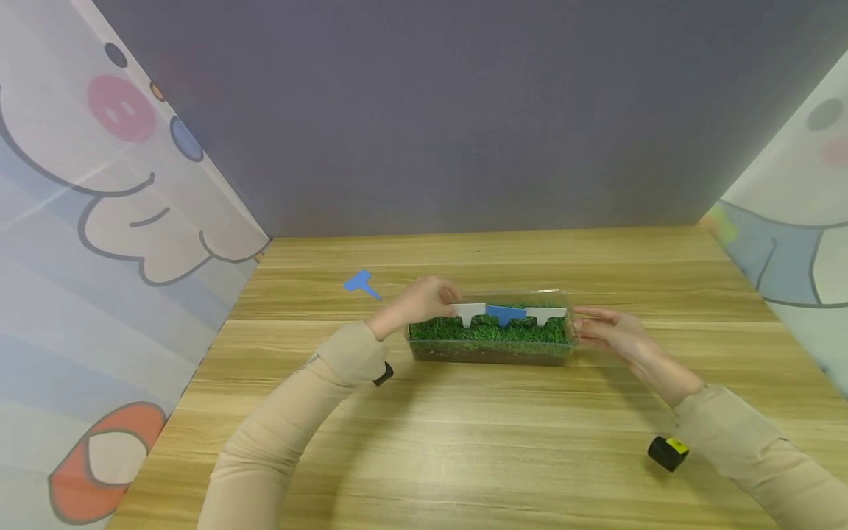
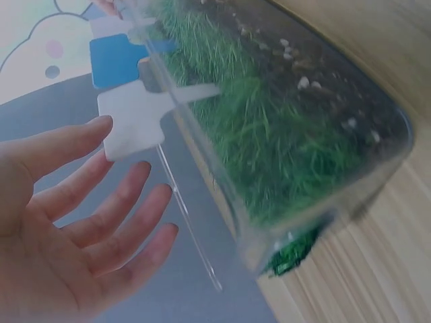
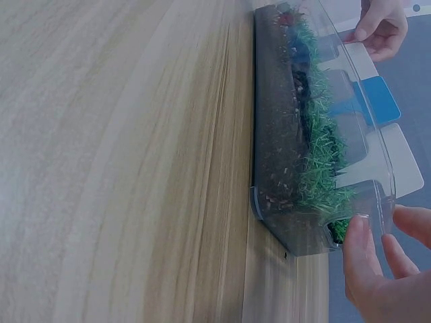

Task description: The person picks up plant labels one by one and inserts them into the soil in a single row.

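Note:
A clear plastic box (image 1: 493, 346) on the table holds brown soil and green grass (image 1: 493, 333). Three T-shaped plant labels stand in the grass: a left white label (image 1: 469, 310), a blue label (image 1: 506, 315) in the middle and a right white label (image 1: 546, 315). My left hand (image 1: 430, 298) pinches the edge of the left white label between thumb and index finger; its other fingers are spread in the left wrist view. At the box's right end, my right hand (image 1: 619, 335) holds the end wall near the rim, fingers and thumb on it in the right wrist view.
A loose blue label (image 1: 361, 283) lies on the wooden table (image 1: 503, 442), left of and behind the box. A grey panel (image 1: 464, 118) rises at the back. Cartoon-printed sheets (image 1: 119, 221) stand at both sides. Each wrist carries a small black camera (image 1: 668, 453).

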The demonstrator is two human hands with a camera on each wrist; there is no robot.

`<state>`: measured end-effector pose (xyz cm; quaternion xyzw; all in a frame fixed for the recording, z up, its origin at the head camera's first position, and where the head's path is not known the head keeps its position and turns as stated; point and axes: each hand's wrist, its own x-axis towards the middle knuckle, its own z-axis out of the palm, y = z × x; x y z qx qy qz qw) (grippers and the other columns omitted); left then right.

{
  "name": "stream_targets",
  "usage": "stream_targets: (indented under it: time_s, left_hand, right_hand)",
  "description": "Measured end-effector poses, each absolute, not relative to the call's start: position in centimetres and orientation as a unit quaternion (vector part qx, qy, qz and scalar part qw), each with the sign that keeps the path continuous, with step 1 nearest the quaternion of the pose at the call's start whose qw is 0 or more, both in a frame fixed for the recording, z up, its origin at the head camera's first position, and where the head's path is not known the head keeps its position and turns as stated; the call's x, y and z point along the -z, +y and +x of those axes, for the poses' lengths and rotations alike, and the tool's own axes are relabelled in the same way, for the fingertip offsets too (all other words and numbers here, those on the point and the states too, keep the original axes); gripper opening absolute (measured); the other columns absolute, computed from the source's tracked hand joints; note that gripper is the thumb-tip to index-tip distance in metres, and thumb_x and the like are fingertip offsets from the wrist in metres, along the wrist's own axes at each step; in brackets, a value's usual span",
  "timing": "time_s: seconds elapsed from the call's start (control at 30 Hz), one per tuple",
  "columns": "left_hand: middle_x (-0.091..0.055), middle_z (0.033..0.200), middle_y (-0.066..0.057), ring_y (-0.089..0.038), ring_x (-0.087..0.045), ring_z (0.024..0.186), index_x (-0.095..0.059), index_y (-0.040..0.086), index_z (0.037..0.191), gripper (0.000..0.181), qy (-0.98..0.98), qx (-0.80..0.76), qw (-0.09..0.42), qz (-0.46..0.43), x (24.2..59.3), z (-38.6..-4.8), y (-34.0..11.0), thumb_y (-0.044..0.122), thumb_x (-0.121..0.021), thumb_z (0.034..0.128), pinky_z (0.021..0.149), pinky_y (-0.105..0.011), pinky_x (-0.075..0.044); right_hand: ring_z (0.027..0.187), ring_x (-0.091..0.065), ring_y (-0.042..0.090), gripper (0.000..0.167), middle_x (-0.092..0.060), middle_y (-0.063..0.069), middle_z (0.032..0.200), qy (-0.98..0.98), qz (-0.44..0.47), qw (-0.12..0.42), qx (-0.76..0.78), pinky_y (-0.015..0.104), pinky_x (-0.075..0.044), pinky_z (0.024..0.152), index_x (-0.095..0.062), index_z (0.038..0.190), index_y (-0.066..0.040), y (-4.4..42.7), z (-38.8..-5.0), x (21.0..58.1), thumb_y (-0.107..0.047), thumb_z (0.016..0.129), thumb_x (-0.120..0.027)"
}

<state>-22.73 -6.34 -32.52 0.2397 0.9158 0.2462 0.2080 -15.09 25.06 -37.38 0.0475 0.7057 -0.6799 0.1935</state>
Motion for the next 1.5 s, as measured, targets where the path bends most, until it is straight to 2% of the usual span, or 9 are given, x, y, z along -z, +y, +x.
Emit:
stream_targets:
  time_s: [0.3, 0.6, 0.8, 0.97, 1.5]
  left_hand:
    - [-0.061, 0.105, -0.009, -0.021, -0.057, 0.094, -0.058, 0.005, 0.111, 0.031, 0.918, -0.25, 0.217, 0.219, 31.8, -23.1, -7.7, 0.013, -0.063, 0.0812, 0.079, -0.032, -0.047]
    - [-0.061, 0.097, -0.01, -0.02, -0.057, 0.085, -0.059, 0.005, 0.111, 0.03, 0.918, -0.268, 0.195, 0.22, 31.1, -23.6, -9.6, 0.013, -0.062, 0.0822, 0.068, -0.028, -0.048]
    - [-0.06, 0.099, -0.016, -0.025, -0.057, 0.088, -0.06, 0.001, 0.108, 0.026, 0.916, -0.289, 0.168, 0.222, 30.8, -24.5, -11.3, 0.007, -0.06, 0.0826, 0.071, -0.033, -0.048]
    - [-0.061, 0.097, -0.016, -0.026, -0.057, 0.086, -0.06, 0.0, 0.107, 0.027, 0.922, -0.29, 0.158, 0.201, 31.3, -25.5, -12.8, 0.01, -0.062, 0.0817, 0.068, -0.033, -0.048]
    - [-0.059, 0.1, -0.021, -0.032, -0.055, 0.092, -0.059, -0.005, 0.105, 0.025, 0.941, -0.296, 0.086, 0.139, 34.0, -27.4, -16.5, 0.006, -0.058, 0.082, 0.079, -0.042, -0.045]
  right_hand:
    - [0.086, -0.059, 0.002, 0.066, -0.06, -0.015, 0.092, 0.712, 0.05, 0.197, 0.672, 0.022, -0.045, 0.084, -0.02, 0.135, 0.008, 25.2, -15.1, 37.4, -0.016, 0.086, -0.057]
    - [0.087, -0.06, 0.005, 0.065, -0.061, -0.015, 0.092, 0.713, 0.044, 0.193, 0.672, 0.024, -0.044, 0.085, -0.02, 0.134, 0.01, 25.3, -15.1, 37.6, -0.015, 0.086, -0.057]
    - [0.088, -0.06, 0.005, 0.066, -0.061, -0.015, 0.092, 0.71, 0.047, 0.193, 0.675, 0.023, -0.045, 0.085, -0.02, 0.134, 0.01, 25.2, -15.1, 37.6, -0.015, 0.086, -0.058]
    - [0.088, -0.06, 0.005, 0.066, -0.061, -0.015, 0.093, 0.71, 0.047, 0.196, 0.675, 0.023, -0.045, 0.085, -0.02, 0.134, 0.01, 25.2, -15.2, 37.6, -0.015, 0.086, -0.058]
    - [0.088, -0.06, 0.005, 0.066, -0.061, -0.013, 0.097, 0.721, 0.054, 0.201, 0.661, 0.025, -0.043, 0.087, -0.021, 0.135, 0.006, 25.2, -15.2, 37.7, -0.018, 0.086, -0.058]
